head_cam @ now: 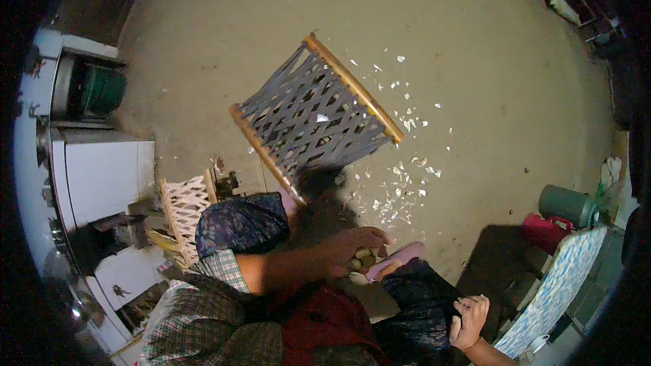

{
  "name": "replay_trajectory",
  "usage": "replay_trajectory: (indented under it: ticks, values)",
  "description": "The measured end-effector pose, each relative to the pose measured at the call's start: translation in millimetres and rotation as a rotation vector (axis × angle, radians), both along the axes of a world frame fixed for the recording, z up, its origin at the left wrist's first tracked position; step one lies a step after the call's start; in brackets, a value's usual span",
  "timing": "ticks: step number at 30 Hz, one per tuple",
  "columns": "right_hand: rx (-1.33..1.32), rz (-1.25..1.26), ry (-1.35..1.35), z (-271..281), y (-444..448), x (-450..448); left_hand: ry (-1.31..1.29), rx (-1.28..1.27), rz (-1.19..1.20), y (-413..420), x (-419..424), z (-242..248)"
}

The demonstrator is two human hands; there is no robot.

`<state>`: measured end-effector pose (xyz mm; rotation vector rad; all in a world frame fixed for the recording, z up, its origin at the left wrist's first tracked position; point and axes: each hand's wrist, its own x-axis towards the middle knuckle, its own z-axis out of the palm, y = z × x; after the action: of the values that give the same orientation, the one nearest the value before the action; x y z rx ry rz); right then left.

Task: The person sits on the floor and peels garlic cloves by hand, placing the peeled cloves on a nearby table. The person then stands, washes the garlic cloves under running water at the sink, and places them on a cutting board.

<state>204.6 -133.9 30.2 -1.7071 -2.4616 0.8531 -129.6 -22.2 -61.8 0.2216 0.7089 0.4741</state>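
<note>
My left hand [367,243] is low in the middle of the view, its fingers bent over several small, rounded, brownish pieces [362,260]. Shadow hides whether it grips any of them. Just below these pieces a pale, curved thing [358,278] shows, too dim to name. Beside them is my foot in a pink sandal [409,256]. My right hand [469,317] rests with bent fingers on the dark patterned cloth over my right knee, and nothing shows in it. Ahead stands a low stool with wooden rails and a woven grey strap seat [320,112], a white scrap [322,118] on it.
White flakes [399,190] lie scattered over the floor right of the stool. A second stool with a pale woven seat [187,198] is at the left, near white cabinets [101,178]. At the right are a grey-green bucket [564,206], a red container [544,234] and a blue-and-white patterned board [559,284].
</note>
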Motion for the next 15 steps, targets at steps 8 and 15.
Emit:
replay_trajectory:
  ticks: [8, 15]
  values:
    - [-0.111, -0.016, 0.104, -15.5, 55.6, 2.2, 0.172, 0.436, -0.103, 20.6, 17.1, -71.7]
    - [0.076, 0.038, -0.168, 46.2, 88.8, -62.4, 0.073, -0.214, -0.018, -13.2, -23.5, 127.5]
